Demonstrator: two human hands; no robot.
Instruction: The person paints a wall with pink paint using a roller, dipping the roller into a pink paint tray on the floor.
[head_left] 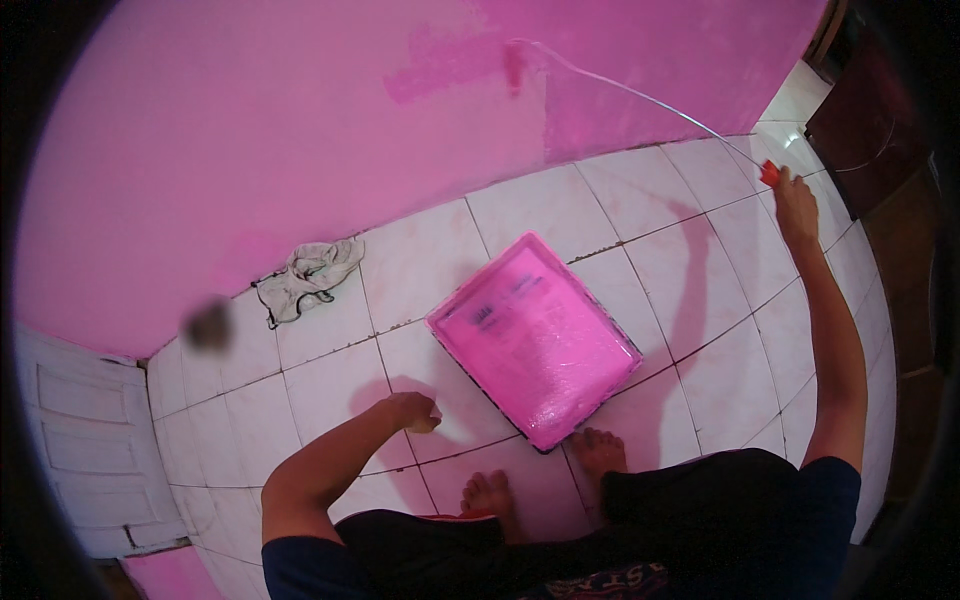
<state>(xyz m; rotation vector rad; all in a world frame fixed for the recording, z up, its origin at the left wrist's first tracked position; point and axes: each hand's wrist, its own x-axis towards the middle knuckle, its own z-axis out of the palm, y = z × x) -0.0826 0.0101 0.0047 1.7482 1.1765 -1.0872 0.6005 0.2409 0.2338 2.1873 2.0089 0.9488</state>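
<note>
Red roller handle (pixel 769 173) inside wrapped right fingers (pixel 787 184); left fingers (pixel 424 424) curled, contents unclear.

The roller handle (pixel 769 173) is red, tray (pixel 508 268) pink, wall (pixel 250 130) two-toned pink.

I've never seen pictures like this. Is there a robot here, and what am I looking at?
No robot: these are a person's bare hands. The picture comes from a wide fisheye camera worn on the person's head, looking down, so straight edges bend.

The right hand holds a paint roller by its red handle; the roller appears to meet the pink wall. The left hand is above the tiled floor; something small and white shows beside it, too small to name.

On the tiles lie a paint tray coated in pink and, near the wall, a crumpled pale cloth.
</note>
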